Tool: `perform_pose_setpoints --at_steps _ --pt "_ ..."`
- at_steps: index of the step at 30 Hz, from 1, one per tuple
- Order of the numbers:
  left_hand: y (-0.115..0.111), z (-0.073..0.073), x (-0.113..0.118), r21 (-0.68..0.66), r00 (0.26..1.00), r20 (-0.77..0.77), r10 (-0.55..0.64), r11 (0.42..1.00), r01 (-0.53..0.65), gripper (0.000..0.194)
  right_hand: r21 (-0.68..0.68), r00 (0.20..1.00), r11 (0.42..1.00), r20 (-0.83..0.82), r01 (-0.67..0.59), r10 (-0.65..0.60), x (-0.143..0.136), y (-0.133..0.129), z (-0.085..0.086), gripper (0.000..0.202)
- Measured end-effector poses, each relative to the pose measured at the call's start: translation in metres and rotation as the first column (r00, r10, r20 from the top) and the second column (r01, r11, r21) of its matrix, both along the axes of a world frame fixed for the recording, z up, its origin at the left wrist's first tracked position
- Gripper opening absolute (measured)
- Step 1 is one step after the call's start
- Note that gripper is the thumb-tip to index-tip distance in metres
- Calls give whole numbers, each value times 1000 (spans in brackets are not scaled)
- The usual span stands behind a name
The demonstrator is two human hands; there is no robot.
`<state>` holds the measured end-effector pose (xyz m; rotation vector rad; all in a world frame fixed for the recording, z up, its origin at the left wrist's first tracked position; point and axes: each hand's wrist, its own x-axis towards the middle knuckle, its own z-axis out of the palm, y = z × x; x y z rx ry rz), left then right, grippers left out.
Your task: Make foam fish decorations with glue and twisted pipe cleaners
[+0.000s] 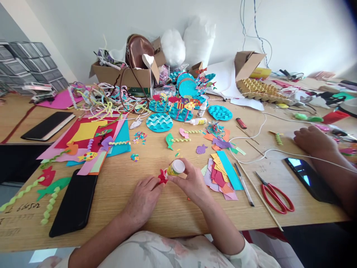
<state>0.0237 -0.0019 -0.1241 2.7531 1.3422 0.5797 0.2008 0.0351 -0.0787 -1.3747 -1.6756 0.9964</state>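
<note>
Between my two hands a small red paper cut-out (162,176) lies on the table, partly covered by my fingers. My left hand (143,198) pinches and steadies its left side. My right hand (193,181) is wrapped round a small glue bottle (176,168), tipped with its nozzle down at the cut-out. The contact point is hidden behind the bottle. Just beyond lie a purple paper fish (201,149) and a green paper fish (169,141) with a twisted pipe cleaner. Tiny coloured paper bits (135,157) sit to the left.
Red-handled scissors (277,197), a pen (244,184) and a wooden stick (260,197) lie right of a paper scrap pile (219,175). A black phone (74,204) is on the left. Another person's hand (315,141) rests at right. Blue decorated discs (159,123) stand behind.
</note>
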Motion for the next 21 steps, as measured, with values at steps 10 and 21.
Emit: perform_pose_setpoints --at_steps 10,21 --pt "1 2 1 7 1000 8 6 1000 -6 19 20 1000 1000 12 8 -8 0 0 3 24" --pt "0 0 1 -19 1000 11 10 1000 -10 22 92 998 995 49 39 -44 0 2 6 20"
